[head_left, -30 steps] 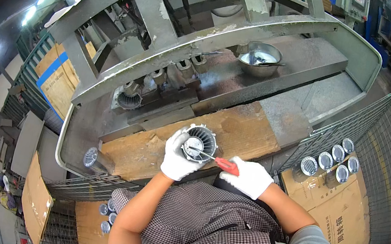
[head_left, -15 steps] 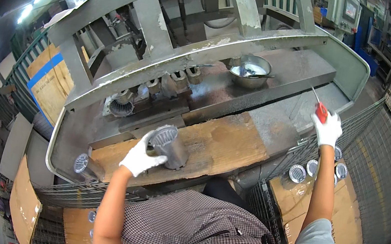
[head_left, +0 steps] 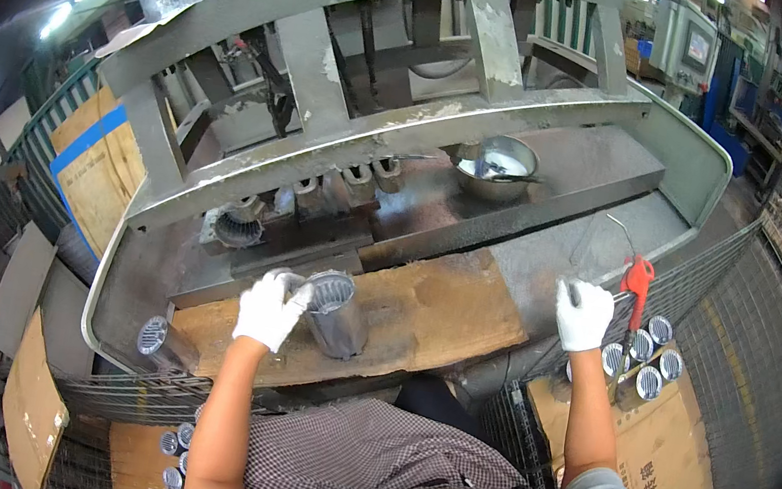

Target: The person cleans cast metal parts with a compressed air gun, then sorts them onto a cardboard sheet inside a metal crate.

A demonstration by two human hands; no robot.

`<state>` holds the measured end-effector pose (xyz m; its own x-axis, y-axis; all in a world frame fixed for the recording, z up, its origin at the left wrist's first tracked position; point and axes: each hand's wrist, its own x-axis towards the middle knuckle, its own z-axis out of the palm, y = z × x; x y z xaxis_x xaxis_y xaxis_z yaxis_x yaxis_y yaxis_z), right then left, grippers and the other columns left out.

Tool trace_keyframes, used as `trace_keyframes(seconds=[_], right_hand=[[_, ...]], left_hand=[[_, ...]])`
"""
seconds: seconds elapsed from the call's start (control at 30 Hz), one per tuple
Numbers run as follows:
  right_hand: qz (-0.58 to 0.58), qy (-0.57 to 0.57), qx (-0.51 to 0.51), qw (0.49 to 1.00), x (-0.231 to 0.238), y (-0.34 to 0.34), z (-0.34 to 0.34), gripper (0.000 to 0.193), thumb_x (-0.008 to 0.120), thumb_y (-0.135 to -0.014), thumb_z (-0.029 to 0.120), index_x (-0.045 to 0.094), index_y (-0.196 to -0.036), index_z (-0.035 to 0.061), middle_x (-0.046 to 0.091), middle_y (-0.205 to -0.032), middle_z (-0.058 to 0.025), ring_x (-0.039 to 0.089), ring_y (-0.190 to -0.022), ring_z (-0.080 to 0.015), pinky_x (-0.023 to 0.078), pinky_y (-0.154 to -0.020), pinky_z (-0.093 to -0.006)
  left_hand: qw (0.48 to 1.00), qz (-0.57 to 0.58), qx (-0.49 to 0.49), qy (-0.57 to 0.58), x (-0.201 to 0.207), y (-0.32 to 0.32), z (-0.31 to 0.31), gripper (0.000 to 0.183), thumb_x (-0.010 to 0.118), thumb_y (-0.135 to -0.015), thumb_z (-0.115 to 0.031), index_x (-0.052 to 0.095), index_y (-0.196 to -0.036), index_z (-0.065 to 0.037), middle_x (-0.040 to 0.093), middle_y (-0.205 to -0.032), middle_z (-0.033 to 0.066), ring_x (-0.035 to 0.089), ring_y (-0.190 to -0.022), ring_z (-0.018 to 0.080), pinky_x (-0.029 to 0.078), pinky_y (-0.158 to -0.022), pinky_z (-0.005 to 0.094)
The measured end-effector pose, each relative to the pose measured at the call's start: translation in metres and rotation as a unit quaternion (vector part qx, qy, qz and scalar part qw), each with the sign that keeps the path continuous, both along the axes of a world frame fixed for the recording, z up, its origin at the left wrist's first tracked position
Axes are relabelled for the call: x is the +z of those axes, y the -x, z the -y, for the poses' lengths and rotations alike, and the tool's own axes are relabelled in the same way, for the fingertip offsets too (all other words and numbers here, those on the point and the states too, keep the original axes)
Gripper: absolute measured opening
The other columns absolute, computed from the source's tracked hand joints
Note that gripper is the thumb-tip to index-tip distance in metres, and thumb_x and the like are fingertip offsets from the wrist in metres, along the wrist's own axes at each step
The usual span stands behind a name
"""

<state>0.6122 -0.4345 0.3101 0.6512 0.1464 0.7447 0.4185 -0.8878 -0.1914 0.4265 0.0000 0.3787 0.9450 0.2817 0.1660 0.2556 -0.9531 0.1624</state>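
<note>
My left hand [head_left: 270,307], in a white glove, grips the rim of a grey finned metal cylinder [head_left: 335,315]. The cylinder stands tilted on a brown board [head_left: 443,303] on the workbench. My right hand [head_left: 583,314], also gloved, is out to the right at the rim of a wire-mesh basket [head_left: 709,282]. It holds nothing that I can see. A red-handled tool [head_left: 637,279] with a thin wire hook hangs on the mesh just right of that hand, apart from it.
A grey steel frame [head_left: 378,131] spans the bench, with a metal bowl [head_left: 496,167] behind it and a finned part [head_left: 237,224] in a fixture. Several round metal parts [head_left: 645,356] lie on cardboard in the right basket. Another part [head_left: 153,335] sits at the bench's left corner.
My right hand has let go of the red-handled tool, which now hangs on the mesh, and has dropped lower left of it. My left hand has stood the cylinder more upright on the board.
</note>
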Motion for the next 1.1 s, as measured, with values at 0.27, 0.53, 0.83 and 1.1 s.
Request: trace_keyframes(seconds=[0.27, 0.53, 0.83, 1.1], right_hand=[[0.009, -0.033, 0.001, 0.999, -0.004, 0.000, 0.003, 0.018, 0.073, -0.081, 0.025, 0.070, -0.074, 0.0091, 0.065, -0.067, -0.0135, 0.063, -0.065, -0.0341, 0.046, -0.061, -0.0441], [-0.195, -0.101, 0.107, 0.970, 0.061, -0.054, -0.034, 0.061, 0.066, -0.084, 0.050, 0.060, -0.129, 0.0090, 0.066, -0.116, -0.0193, 0.064, -0.108, -0.0352, 0.050, -0.093, -0.0432], [-0.201, -0.066, 0.138, 0.968, 0.063, -0.153, -0.093, 0.042, 0.060, -0.089, 0.043, 0.070, -0.110, 0.0083, 0.069, -0.102, -0.0177, 0.064, -0.102, -0.0367, 0.050, -0.088, -0.0459], [-0.069, -0.317, 0.333, 0.885, 0.043, -0.051, -0.179, 0.029, 0.071, -0.090, 0.023, 0.070, -0.110, 0.0020, 0.072, -0.098, -0.0133, 0.068, -0.080, -0.0240, 0.053, -0.076, -0.0352]], left_hand=[[0.706, 0.252, 0.140, 0.646, -0.079, -0.022, -0.016, 0.062, 0.064, -0.095, -0.043, 0.050, -0.136, 0.001, 0.057, -0.135, 0.0114, 0.052, -0.123, 0.0222, 0.038, -0.108, 0.0356], [0.995, 0.058, -0.066, 0.047, -0.008, -0.020, 0.037, 0.055, 0.056, -0.090, -0.056, 0.064, -0.127, -0.016, 0.057, -0.137, 0.0171, 0.052, -0.128, 0.0332, 0.039, -0.106, 0.0477], [0.995, 0.046, -0.067, 0.054, -0.022, -0.021, 0.032, 0.058, 0.053, -0.090, -0.060, 0.062, -0.131, -0.019, 0.056, -0.140, 0.0149, 0.051, -0.129, 0.0328, 0.037, -0.106, 0.0466], [0.997, 0.060, -0.047, 0.033, -0.040, -0.021, 0.034, 0.055, 0.054, -0.090, -0.057, 0.064, -0.127, -0.018, 0.058, -0.137, 0.0135, 0.053, -0.127, 0.0313, 0.039, -0.106, 0.0457]])
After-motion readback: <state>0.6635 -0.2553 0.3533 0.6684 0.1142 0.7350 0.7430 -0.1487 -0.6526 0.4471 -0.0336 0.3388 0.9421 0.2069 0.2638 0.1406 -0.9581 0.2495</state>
